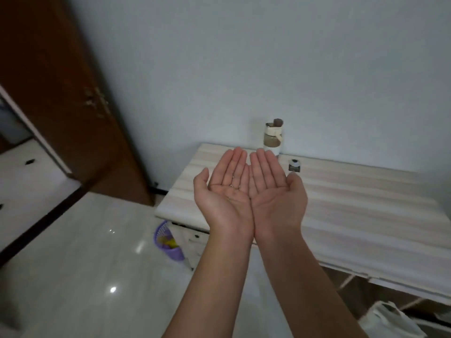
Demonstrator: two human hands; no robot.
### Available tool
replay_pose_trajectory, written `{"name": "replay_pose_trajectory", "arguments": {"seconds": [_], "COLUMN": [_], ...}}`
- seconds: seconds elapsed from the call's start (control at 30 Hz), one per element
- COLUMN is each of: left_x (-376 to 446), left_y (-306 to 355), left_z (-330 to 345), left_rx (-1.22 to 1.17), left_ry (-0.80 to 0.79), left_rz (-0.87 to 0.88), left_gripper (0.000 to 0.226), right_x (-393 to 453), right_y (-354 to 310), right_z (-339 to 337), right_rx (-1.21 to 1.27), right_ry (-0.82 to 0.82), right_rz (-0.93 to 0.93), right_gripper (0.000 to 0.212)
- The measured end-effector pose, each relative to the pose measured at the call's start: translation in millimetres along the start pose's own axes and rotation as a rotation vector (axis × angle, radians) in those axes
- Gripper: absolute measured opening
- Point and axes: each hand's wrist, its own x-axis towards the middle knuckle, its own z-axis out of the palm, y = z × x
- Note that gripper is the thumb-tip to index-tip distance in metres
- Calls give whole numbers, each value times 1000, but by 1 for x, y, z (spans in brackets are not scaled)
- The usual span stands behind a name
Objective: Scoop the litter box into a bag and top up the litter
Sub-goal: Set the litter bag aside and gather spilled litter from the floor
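- Nearest the camera, two bare forearms reached forward side by side over the pale tiled floor.
- The left hand and right hand were held palm up, little-finger edges touching, fingers stretched out flat and together; both were fully open and held nothing.
- At the lower right edge, something white and crumpled, perhaps a bag, lay under the table; it was too blurred to say for certain.
- Below and left of the hands, a small purple basket stood on the floor just beside the table's near corner, with yellow scraps inside.
- Behind the hands ran a light wood-grain table, set against the wall.
- On its far edge stood a bottle with a pale cap, and near it a small dark object that I could not identify.
- To the far left, a brown door stood open.
- No litter box, scoop or litter supply showed anywhere in view, so the task's things were out of sight and the work appeared not yet begun.
- Risk, as I judged it: with nothing gathered, the person might start scooping with no bag held open, spilling litter on the glossy tiles.
- The bottle sat at the table's back edge; a careless reach could knock it over.
- The dim light could hide small clumps.
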Motion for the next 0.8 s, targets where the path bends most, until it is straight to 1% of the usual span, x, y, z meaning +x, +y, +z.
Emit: {"name": "replay_pose_trajectory", "arguments": {"seconds": [0.17, 0.37, 0.47, 0.67, 0.8], "left_x": [20, 55, 82, 137, 158], "left_y": [71, 124, 140, 160, 180], "left_z": [-26, -48, -42, -14, -15], "left_rx": [-63, -98, -82, -42, -59], "left_ry": [53, 125, 136, 139, 169], "left_rz": [159, 329, 395, 470, 527], "left_gripper": [52, 53, 52, 51, 50], "right_x": [14, 47, 74, 130, 155], "right_y": [77, 143, 160, 176, 202], "right_z": [25, 40, 55, 87, 95], "right_rx": [-52, -119, -136, -101, -79], "right_ry": [-39, -45, -64, -98, -108], "right_rz": [166, 330, 387, 427, 508], "right_gripper": [51, 52, 53, 55, 55]}}
